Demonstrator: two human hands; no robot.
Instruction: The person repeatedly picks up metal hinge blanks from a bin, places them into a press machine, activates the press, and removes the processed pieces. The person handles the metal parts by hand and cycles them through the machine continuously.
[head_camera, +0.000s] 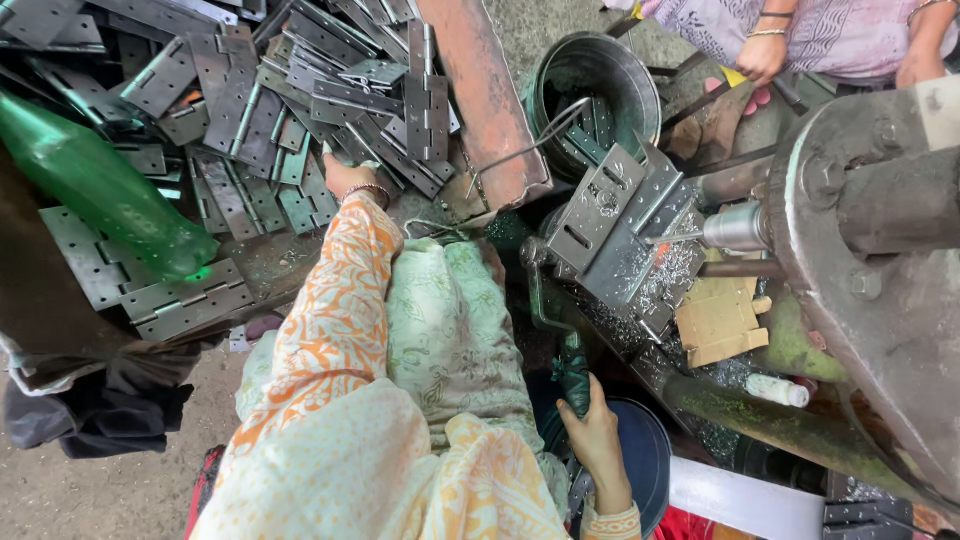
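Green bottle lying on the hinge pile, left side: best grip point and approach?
Probably the wide body of the green bottle, taken from above. It lies tilted across the metal hinges with its narrow neck toward the upper left; the body is the broadest exposed part, uncovered on top, with flat plates crowding underneath.

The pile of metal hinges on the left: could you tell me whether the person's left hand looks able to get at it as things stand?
Probably yes. The left hand is already stretched out to the edge of the pile of hinges, with nothing between them. The green bottle lies off to the side, clear of the arm.
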